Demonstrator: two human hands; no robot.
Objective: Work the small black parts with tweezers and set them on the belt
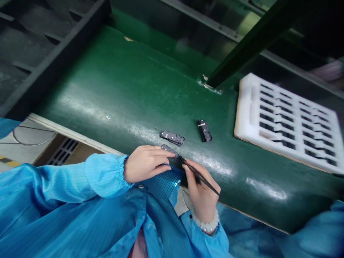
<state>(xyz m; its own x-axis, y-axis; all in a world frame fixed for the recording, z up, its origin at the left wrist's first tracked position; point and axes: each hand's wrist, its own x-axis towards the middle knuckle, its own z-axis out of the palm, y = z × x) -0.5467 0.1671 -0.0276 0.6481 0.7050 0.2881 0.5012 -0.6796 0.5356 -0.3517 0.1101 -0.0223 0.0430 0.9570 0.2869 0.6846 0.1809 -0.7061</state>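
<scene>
My left hand (pixel 147 163) is at the front edge of the green tabletop, its fingers closed on a long flat black plastic part (pixel 167 147). My right hand (pixel 202 186) grips a slim black brush-like tool (pixel 200 175), whose tapered rear end points back toward me. The tool's front end meets the black part close to my left fingertips; its exact tip is too small to make out. Just beyond lies a small stack of similar black parts (pixel 172 137). Farther right rests another black stack (pixel 204 130), turned more lengthwise.
A white foam tray (pixel 247 107) with rows of slots holding dark pieces stands at right. A dark divided bin (pixel 53 61) is at left. A dark post (pixel 236 53) rises from the table's back. A blue sleeve (pixel 319 229) shows at lower right.
</scene>
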